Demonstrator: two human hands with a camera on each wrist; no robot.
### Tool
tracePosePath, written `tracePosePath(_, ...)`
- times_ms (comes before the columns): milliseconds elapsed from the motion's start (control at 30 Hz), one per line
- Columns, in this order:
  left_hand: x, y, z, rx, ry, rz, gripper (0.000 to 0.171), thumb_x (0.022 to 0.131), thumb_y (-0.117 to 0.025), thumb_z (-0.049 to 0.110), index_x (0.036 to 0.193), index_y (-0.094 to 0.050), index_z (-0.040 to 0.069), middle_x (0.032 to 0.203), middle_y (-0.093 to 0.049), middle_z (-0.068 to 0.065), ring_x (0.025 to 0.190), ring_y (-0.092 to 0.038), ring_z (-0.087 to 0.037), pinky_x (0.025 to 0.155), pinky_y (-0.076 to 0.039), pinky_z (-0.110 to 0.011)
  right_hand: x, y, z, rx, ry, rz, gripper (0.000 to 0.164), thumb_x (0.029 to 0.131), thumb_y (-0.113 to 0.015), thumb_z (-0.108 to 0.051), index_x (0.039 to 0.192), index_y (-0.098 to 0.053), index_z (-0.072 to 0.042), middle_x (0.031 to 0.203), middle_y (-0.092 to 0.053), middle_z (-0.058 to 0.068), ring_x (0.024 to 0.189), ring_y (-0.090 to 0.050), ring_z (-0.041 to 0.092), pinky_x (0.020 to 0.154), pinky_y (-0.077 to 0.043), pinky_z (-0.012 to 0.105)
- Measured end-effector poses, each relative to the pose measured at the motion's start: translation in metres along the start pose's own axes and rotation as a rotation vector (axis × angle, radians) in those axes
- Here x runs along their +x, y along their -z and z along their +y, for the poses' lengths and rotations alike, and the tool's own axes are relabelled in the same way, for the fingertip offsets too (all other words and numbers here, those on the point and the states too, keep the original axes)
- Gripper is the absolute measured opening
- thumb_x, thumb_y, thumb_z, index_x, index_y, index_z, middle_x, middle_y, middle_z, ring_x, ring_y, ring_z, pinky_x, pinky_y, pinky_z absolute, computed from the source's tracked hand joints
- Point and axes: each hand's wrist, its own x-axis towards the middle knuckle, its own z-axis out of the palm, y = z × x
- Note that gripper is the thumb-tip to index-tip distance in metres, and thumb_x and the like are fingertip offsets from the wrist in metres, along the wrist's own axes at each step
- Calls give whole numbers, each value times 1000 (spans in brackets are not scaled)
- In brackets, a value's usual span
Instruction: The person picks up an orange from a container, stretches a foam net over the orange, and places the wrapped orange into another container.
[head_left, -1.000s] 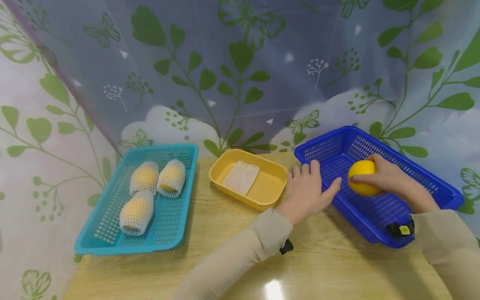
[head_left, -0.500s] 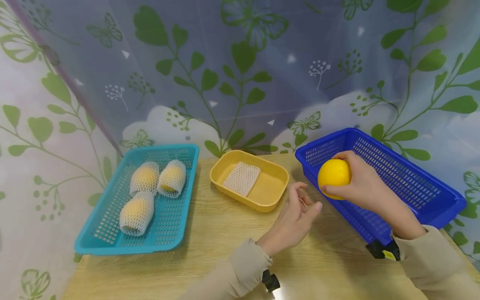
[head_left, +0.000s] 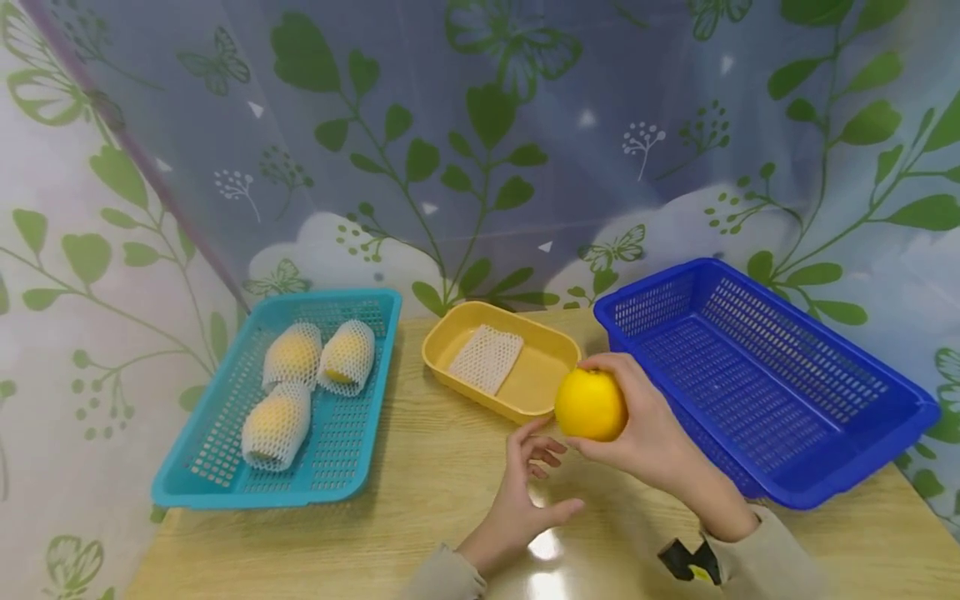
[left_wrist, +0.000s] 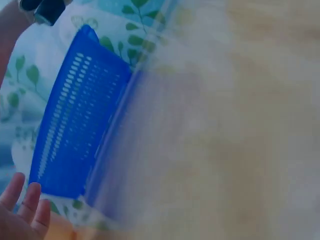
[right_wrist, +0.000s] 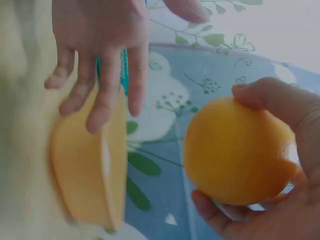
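My right hand [head_left: 648, 437] grips a yellow-orange orange [head_left: 590, 405], thumb on one side and fingers on the other, above the wooden table by the yellow tray's front corner. My left hand [head_left: 516, 504] is just to its left, fingers spread and loosely bent, holding nothing. In the right wrist view the orange [right_wrist: 237, 150] sits in the right hand's grasp, while the left hand [right_wrist: 102, 30] points its fingers down over the tray. A white foam net sleeve [head_left: 486, 358] lies flat inside the yellow tray [head_left: 536, 375].
To the left, a teal basket [head_left: 333, 446] contains three yellow fruits in white foam nets, one being the front fruit [head_left: 276, 427]. A deep blue basket [head_left: 738, 367] stands at the right. Behind them hangs a leaf-patterned curtain [head_left: 420, 125].
My right hand has lifted the orange out of the blue basket and carried it left, toward the tray. My left hand has drawn back from the blue basket's rim, down and left.
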Motion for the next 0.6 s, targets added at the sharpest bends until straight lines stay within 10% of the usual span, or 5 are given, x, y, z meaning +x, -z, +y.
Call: tracePosePath(600, -30, 24, -25, -127, 136, -21, 98, 79, -84, 35, 150, -17, 22, 149, -41, -2, 129, -44, -21, 109, -29, -45, -46, -89, 21, 320, 86, -54, 83, 52, -92, 2, 123, -52, -3, 130, -50, 15, 123, -47, 28, 107, -38, 30)
